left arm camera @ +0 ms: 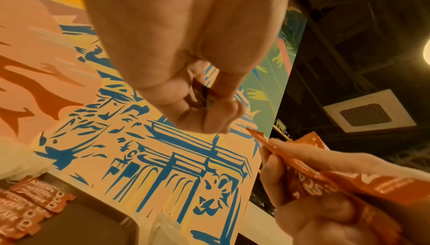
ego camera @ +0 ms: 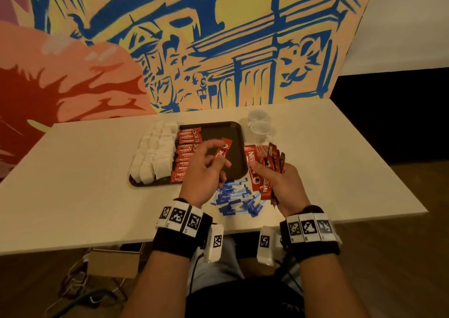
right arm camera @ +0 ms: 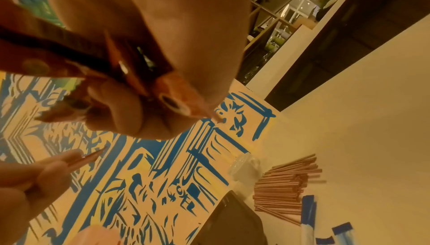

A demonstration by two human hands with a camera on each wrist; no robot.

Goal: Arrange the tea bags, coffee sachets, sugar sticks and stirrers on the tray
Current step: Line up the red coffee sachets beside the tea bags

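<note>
- Red coffee sachet [ego camera: 221, 153]: pinched at its lower end by the curled fingers of the left hand [ego camera: 203, 171], held above the dark tray [ego camera: 239, 135].
- Right hand [ego camera: 281, 184]: fingers and thumb clasp the remaining sachet bundle [ego camera: 263, 169] just right of the tray.
- Recommended: lay the sachet flat, parallel to the placed sachet row [ego camera: 185, 154], edges touching, logo up.
- Sugar sticks [ego camera: 233, 199] lie on the table, not yet placed.

"NESCAFE" on red coffee sachets [ego camera: 188, 145] on tray, smaller print likely illegible
</note>
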